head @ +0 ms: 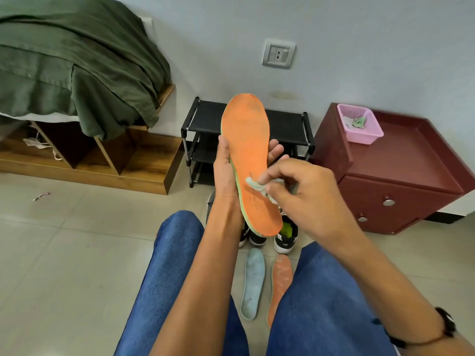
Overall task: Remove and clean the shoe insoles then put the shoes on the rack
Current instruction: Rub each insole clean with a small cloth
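Note:
My left hand [226, 173] holds an orange insole [246, 140] upright by its middle, toe end up, in front of the black shoe rack [285, 124]. My right hand [300, 191] pinches a small pale cloth [257, 187] against the insole's lower half. Below the insole, black-and-white shoes [284, 240] stand on the floor, partly hidden by my arms. Two more insoles lie on the tiles between my knees: a pale blue one [253, 283] and an orange one [280, 281].
A maroon cabinet [401, 176] stands right of the rack with a pink basket [359, 124] on top holding a cloth. A wooden bed with a green blanket [77, 73] fills the left. My knees in blue jeans [169, 265] frame the floor.

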A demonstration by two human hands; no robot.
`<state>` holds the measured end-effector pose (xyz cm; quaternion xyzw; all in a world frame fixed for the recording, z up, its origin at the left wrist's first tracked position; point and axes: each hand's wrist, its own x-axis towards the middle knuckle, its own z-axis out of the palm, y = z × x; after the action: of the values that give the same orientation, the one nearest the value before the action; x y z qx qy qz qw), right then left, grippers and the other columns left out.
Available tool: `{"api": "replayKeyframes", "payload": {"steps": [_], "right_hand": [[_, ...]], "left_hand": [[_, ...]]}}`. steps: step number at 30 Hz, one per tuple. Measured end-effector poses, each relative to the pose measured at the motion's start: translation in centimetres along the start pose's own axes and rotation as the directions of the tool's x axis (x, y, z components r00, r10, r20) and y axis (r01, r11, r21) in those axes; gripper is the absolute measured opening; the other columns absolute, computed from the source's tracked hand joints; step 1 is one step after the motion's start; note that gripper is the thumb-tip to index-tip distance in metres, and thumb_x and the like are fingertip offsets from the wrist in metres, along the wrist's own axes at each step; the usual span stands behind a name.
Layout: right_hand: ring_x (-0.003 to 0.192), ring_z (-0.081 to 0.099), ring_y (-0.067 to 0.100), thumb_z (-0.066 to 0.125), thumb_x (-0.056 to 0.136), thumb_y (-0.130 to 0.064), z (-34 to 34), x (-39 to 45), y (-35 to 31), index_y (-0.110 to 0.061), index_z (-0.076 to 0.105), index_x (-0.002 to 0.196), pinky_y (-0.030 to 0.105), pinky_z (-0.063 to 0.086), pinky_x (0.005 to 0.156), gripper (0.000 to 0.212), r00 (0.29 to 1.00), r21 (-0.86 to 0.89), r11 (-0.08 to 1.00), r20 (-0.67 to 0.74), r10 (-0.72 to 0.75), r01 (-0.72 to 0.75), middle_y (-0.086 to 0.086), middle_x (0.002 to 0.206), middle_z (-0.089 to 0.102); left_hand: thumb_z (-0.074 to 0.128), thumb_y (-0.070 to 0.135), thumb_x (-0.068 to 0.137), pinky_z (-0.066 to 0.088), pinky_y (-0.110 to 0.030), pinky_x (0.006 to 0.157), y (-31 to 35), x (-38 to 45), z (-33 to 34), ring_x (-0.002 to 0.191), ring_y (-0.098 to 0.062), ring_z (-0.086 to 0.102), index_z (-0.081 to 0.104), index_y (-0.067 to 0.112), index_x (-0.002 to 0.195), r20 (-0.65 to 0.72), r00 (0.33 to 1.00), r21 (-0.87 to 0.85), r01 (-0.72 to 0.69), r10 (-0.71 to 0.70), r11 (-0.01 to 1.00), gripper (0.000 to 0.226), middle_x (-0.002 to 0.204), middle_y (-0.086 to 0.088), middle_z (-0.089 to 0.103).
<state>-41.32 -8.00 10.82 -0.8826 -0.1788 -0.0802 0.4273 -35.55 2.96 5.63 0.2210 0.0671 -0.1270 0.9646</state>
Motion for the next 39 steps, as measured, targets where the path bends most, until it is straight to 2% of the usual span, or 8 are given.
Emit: {"api": "replayKeyframes", "payload": {"steps": [8, 13, 16, 20, 24, 28, 33, 39], "right_hand": [[0.067, 0.053, 0.027, 0.033, 0.079, -0.015, 2.8, 5.5, 2.0, -0.008, 0.055, 0.074, 0.033, 0.038, 0.056, 0.023, 0.946, -0.452, 0.847, -0.021, -0.325, 0.281, 0.009, 0.073, 0.056], [0.077, 0.053, 0.029, 0.048, 0.086, -0.006, 2.4, 9.3, 3.4, -0.008, 0.053, 0.081, 0.037, 0.038, 0.065, 0.007, 0.954, -0.542, 0.809, -0.045, -0.298, 0.228, 0.01, 0.084, 0.057], [0.085, 0.056, 0.022, 0.05, 0.085, -0.008, 1.7, 10.7, 3.8, -0.016, 0.056, 0.082, 0.035, 0.04, 0.077, 0.01, 0.979, -0.459, 0.886, -0.144, -0.143, 0.062, -0.001, 0.087, 0.062], [0.059, 0.048, -0.001, 0.057, 0.079, -0.005, 0.8, 9.7, 3.4, -0.015, 0.064, 0.079, 0.009, 0.035, 0.055, 0.013, 0.977, -0.098, 0.994, -0.213, 0.029, -0.051, -0.019, 0.067, 0.053], [0.06, 0.047, -0.005, 0.059, 0.079, -0.002, 1.5, 7.3, 2.3, -0.012, 0.066, 0.079, 0.009, 0.035, 0.06, 0.012, 0.98, -0.091, 0.995, -0.186, -0.067, 0.05, -0.02, 0.068, 0.053], [0.072, 0.057, 0.016, 0.059, 0.075, -0.007, 2.6, 3.3, 2.2, -0.012, 0.062, 0.077, 0.042, 0.043, 0.074, 0.006, 0.923, -0.254, 0.91, -0.122, -0.365, 0.326, -0.005, 0.074, 0.06], [0.069, 0.056, 0.026, 0.059, 0.075, -0.006, 3.2, 4.0, 3.1, -0.005, 0.06, 0.073, 0.034, 0.039, 0.065, 0.002, 0.923, -0.306, 0.888, -0.068, -0.379, 0.342, 0.007, 0.071, 0.061], [0.073, 0.058, 0.025, 0.057, 0.079, -0.007, 2.1, 11.4, 4.6, -0.005, 0.062, 0.071, 0.025, 0.034, 0.069, 0.01, 0.929, -0.418, 0.873, -0.15, -0.339, 0.251, 0.008, 0.074, 0.065]], "left_hand": [[0.039, 0.055, 0.094, 0.033, -0.048, 0.11, -1.2, 0.1, 0.6, 0.112, -0.033, 0.05, 0.05, 0.001, 0.112, -0.018, 0.996, 0.093, -0.082, 0.084, 0.992, 0.058, 0.115, -0.024, 0.049], [0.03, 0.039, 0.101, 0.054, -0.02, 0.054, -1.9, 0.7, 0.6, 0.055, -0.012, 0.066, 0.059, 0.009, 0.088, -0.068, 0.99, 0.195, -0.11, 0.125, 0.975, 0.044, 0.059, -0.003, 0.065], [0.037, 0.043, 0.097, 0.058, -0.037, 0.061, -1.6, 0.2, 0.7, 0.069, -0.02, 0.067, 0.062, 0.01, 0.101, -0.013, 0.999, 0.106, -0.044, 0.046, 0.993, 0.041, 0.078, -0.006, 0.068], [0.048, 0.044, 0.083, 0.053, -0.046, 0.078, -0.8, -0.2, 0.8, 0.085, -0.024, 0.062, 0.065, 0.013, 0.106, 0.09, 0.996, 0.085, 0.006, -0.014, 0.996, 0.042, 0.092, -0.009, 0.066], [0.041, 0.054, 0.088, 0.054, -0.03, 0.077, -0.5, 0.3, 0.5, 0.081, -0.022, 0.067, 0.064, 0.005, 0.098, 0.078, 0.997, 0.073, -0.001, -0.005, 0.997, 0.055, 0.09, -0.012, 0.066], [0.028, 0.073, 0.086, 0.044, -0.038, 0.098, 0.0, 0.6, -0.2, 0.107, -0.029, 0.056, 0.045, -0.005, 0.133, 0.055, 0.997, 0.06, 0.048, -0.051, 0.997, 0.093, 0.122, -0.021, 0.053], [0.028, 0.073, 0.086, 0.033, -0.039, 0.111, -1.0, 1.1, -0.5, 0.132, -0.034, 0.041, 0.036, -0.007, 0.139, 0.023, 0.999, 0.121, 0.044, -0.047, 0.992, 0.096, 0.142, -0.027, 0.037], [0.018, 0.068, 0.091, 0.048, -0.038, 0.069, -1.6, 1.2, -0.2, 0.075, -0.03, 0.061, 0.077, 0.015, 0.082, 0.039, 0.995, 0.183, 0.078, -0.087, 0.98, 0.08, 0.085, -0.015, 0.067]]}}
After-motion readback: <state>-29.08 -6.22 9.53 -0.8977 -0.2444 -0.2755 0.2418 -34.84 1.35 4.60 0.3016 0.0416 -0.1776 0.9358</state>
